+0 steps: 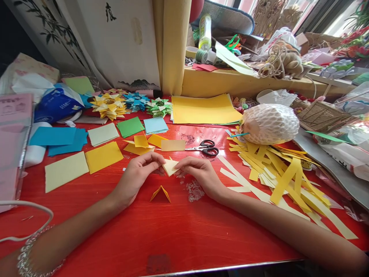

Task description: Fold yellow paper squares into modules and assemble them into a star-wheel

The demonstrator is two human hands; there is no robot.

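Note:
My left hand (137, 173) and my right hand (198, 174) meet at the middle of the red table (173, 231). Both pinch a small pale yellow folded paper piece (170, 167) lying on the table between them. A folded orange paper piece (160, 193), shaped like a small tent, stands just in front of my hands. Black-handled scissors (205, 147) lie closed just beyond my right hand.
Coloured paper squares (103, 157) lie at the left, folded paper stars (110, 105) at the back. A yellow sheet stack (204, 109) lies behind the scissors. Cut yellow strips (276, 169) and a white mesh-wrapped ball (269, 124) fill the right. The shelf behind is cluttered.

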